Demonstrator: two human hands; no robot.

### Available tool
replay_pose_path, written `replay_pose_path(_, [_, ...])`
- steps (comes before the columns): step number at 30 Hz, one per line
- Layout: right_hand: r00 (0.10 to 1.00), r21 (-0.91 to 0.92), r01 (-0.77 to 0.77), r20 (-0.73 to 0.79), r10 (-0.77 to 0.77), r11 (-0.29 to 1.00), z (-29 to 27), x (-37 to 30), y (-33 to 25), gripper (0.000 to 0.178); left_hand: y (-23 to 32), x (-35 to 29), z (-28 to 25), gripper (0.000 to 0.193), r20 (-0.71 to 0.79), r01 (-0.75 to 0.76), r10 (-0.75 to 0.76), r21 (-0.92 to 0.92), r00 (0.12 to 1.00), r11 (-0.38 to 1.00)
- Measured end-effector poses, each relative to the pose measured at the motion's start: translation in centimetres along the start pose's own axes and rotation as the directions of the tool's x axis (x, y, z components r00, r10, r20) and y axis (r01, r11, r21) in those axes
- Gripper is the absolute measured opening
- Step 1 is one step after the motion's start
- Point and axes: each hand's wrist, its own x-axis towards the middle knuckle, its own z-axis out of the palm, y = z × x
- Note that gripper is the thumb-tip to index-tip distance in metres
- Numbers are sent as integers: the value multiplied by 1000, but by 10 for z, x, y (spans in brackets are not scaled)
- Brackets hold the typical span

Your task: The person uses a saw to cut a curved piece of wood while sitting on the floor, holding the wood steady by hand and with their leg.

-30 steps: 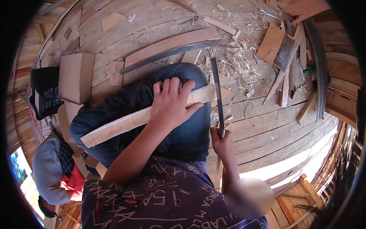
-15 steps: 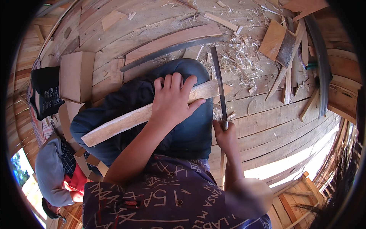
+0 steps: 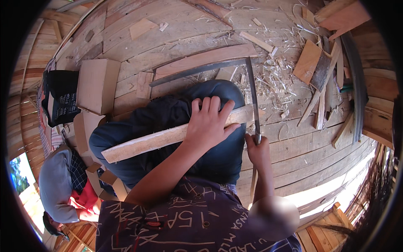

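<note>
A pale wooden strip point(image 3: 147, 145) lies slantwise across my lap, over dark blue trousers. My left hand point(image 3: 210, 124) grips it toward its right end, the fingers curled over the far edge and the thumb along the near one. My right hand point(image 3: 257, 148) is closed round the handle of a long, narrow machete point(image 3: 253, 92). The dark blade points away from me and crosses the strip's right end, beside my knee. A small tip of wood shows just past the blade. Whether the edge bites into the wood, I cannot tell.
Curly shavings point(image 3: 273, 80) litter the plank floor. Ahead lies a curved board point(image 3: 205, 59) beside a dark strip. Offcuts point(image 3: 308, 63) are piled at right. A cardboard box point(image 3: 96, 86) and black bag point(image 3: 63, 94) stand at left; another person point(image 3: 56, 180) sits behind them.
The whole view has shifted, so everything appears lower and further right. Both hands keep their holds, and the blade still crosses the strip's right end.
</note>
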Motion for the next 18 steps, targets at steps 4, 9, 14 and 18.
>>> replay_pose_path(4, [998,-106,-52,-31,49,993,-4,-57,26,41,-5,0,-3,57,-10,13,-13,-36,1000,999])
replay_pose_path(9, [997,-62,-18,-80,13,998,4,-49,20,39,-7,-3,-7,57,-12,30,-30,-62,999,998])
replay_pose_path(14, [996,-132,65,-46,-72,989,-5,13,-16,37,-6,0,-5,56,-58,32,-37,-94,998,995])
replay_pose_path(18, [999,-110,5,-40,-9,994,0,-11,3,40,-8,-6,-8,59,-67,8,-10,-40,998,999])
